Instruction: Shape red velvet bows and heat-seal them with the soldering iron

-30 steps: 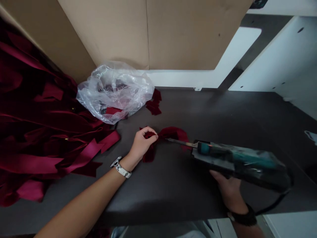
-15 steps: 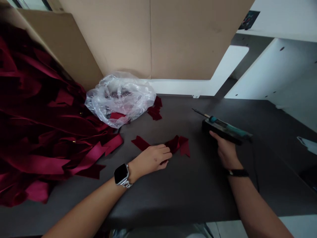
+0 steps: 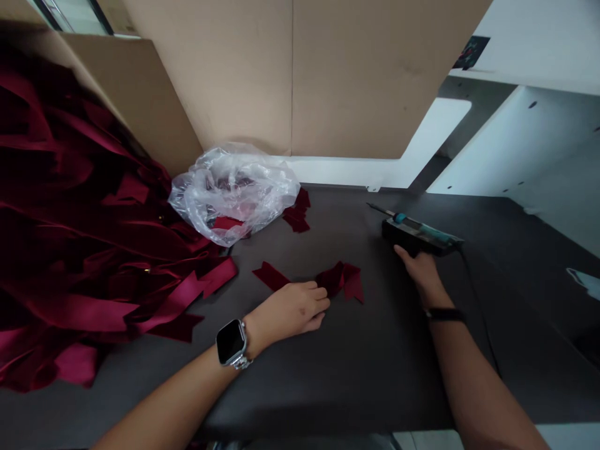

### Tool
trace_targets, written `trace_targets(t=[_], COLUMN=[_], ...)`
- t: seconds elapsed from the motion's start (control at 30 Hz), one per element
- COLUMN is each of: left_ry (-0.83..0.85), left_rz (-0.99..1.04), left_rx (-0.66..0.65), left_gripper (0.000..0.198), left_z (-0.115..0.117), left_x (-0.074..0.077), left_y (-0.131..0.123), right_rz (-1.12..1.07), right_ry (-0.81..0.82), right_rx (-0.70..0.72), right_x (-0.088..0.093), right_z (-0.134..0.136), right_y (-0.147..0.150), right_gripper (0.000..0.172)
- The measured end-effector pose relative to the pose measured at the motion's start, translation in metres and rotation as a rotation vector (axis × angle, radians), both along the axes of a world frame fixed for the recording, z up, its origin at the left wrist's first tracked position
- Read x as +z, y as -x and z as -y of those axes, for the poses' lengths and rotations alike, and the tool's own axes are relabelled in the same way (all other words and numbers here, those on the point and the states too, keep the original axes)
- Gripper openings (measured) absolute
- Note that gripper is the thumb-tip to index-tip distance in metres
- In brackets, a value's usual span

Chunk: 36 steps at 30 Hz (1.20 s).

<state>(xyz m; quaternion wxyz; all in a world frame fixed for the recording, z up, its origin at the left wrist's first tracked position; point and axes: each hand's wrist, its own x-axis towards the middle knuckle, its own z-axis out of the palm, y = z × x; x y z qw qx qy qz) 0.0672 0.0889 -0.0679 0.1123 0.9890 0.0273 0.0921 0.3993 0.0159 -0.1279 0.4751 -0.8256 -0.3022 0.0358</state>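
Note:
My left hand (image 3: 296, 309), with a watch on its wrist, has its fingers curled down on a dark red velvet ribbon bow (image 3: 338, 280). One notched tail of the bow sticks out to the left of the hand; the folded part and another tail lie to its right. The hand hides the bow's middle. At the right, my right hand (image 3: 423, 272) is closed on the near side of a black block-like holder (image 3: 398, 235). A soldering iron (image 3: 407, 221) with a teal handle lies along the holder, its thin tip pointing left. The fingers under the holder are partly hidden.
A large heap of dark red ribbons (image 3: 84, 244) fills the left side. A clear plastic bag (image 3: 234, 187) with red pieces stands behind, with loose ribbon scraps (image 3: 297, 215) beside it. Cardboard (image 3: 347, 81) leans at the back. A cord (image 3: 478, 306) trails from the iron.
The holder with the soldering iron has turned slightly, its rear end shifting away and left with my right hand. My left hand stays on the bow. The view has tilted up slightly.

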Motion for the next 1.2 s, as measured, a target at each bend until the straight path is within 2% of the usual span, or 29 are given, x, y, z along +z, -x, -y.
trace_targets(t=[0.07, 0.1, 0.13, 0.17, 0.23, 0.27, 0.33, 0.4, 0.5, 0.57, 0.73, 0.87, 0.93, 1.1, 1.2], left_ry=[-0.003, -0.001, 0.000, -0.001, -0.016, -0.028, -0.046, -0.035, 0.005, -0.006, -0.110, -0.138, -0.145, -0.151, -0.070], left_rz=[-0.007, -0.012, -0.019, -0.026, -0.037, -0.042, -0.061, -0.093, -0.113, -0.125, -0.186, -0.155, -0.149, -0.186, -0.177], left_rx=[-0.007, -0.011, -0.012, -0.008, 0.015, 0.032, 0.049, 0.052, 0.074, 0.095, 0.071, 0.070, 0.061, 0.062, 0.085], left_gripper=[0.011, 0.011, 0.010, 0.008, 0.007, 0.006, 0.007, 0.008, 0.011, 0.012, 0.012, 0.011, 0.011, 0.010, 0.012], left_z=[0.001, 0.002, 0.003, 0.004, 0.007, 0.008, 0.009, 0.009, 0.008, 0.009, 0.013, 0.013, 0.013, 0.015, 0.012], left_x=[0.001, 0.002, 0.003, 0.003, 0.004, 0.005, 0.005, 0.004, 0.004, 0.005, 0.007, 0.003, 0.001, 0.003, 0.008], left_y=[0.000, 0.000, 0.000, 0.000, -0.001, -0.001, 0.001, 0.003, 0.007, 0.008, 0.006, 0.009, 0.010, 0.007, 0.005], right_rz=[0.054, 0.183, 0.292, 0.351, 0.336, 0.312, 0.262, 0.196, 0.112, 0.083, 0.071, -0.079, -0.083, 0.069, 0.046], right_ry=[0.065, 0.115, 0.106, 0.087, 0.118, 0.153, 0.294, 0.428, 0.555, 0.572, 0.511, 0.500, 0.503, 0.471, 0.436], right_rx=[0.025, 0.098, 0.222, 0.419, 0.850, 1.030, 1.228, 1.314, 1.381, 1.389, 1.369, 1.406, 1.364, 1.249, 1.211], right_x=[0.006, 0.011, 0.018, 0.027, 0.047, 0.056, 0.070, 0.076, 0.074, 0.068, 0.058, 0.057, 0.057, 0.053, 0.050], right_z=[0.017, 0.023, 0.027, 0.028, 0.018, 0.009, -0.015, -0.037, -0.056, -0.060, -0.049, -0.040, -0.037, -0.032, -0.028], right_y=[0.030, 0.049, 0.070, 0.090, 0.124, 0.136, 0.149, 0.151, 0.146, 0.144, 0.137, 0.132, 0.134, 0.147, 0.148], right_gripper=[0.061, 0.056, 0.046, 0.035, 0.021, 0.019, 0.021, 0.020, 0.017, 0.016, 0.012, 0.008, 0.015, 0.025, 0.027])
